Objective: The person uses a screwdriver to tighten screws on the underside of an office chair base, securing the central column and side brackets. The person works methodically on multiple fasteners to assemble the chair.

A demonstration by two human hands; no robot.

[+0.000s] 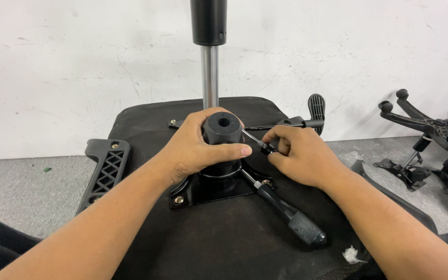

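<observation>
My left hand (198,150) wraps around a black cylindrical hub (223,128) that stands on a black metal mounting plate (203,194) bolted to the underside of an upturned chair seat (208,243). My right hand (302,155) pinches a small black-handled screwdriver (259,144) whose metal tip points at the side of the hub. A black lever with a knurled grip (291,218) sticks out from the plate toward the lower right.
A chrome gas-lift column with a black cap (209,57) rises behind the hub. A black armrest (105,168) lies at the seat's left. A paddle lever (315,111) pokes out behind my right hand. Chair bases with casters (431,129) lie at the right. A white wall stands behind.
</observation>
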